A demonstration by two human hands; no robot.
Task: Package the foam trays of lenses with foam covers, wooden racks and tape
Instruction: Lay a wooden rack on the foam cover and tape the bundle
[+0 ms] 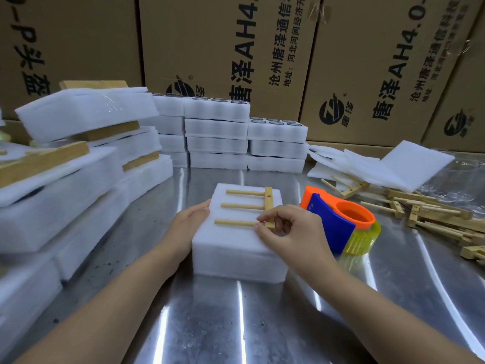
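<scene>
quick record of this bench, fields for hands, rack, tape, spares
left hand: flat against the left side of the foam stack
right hand: pinches the crossbar end of the wooden rack
wooden rack: lies flat on the foam stack, three dowels pointing left
tape dispenser: on the table, right of the foam stack
spare stock: loose racks and foam covers, far right
</scene>
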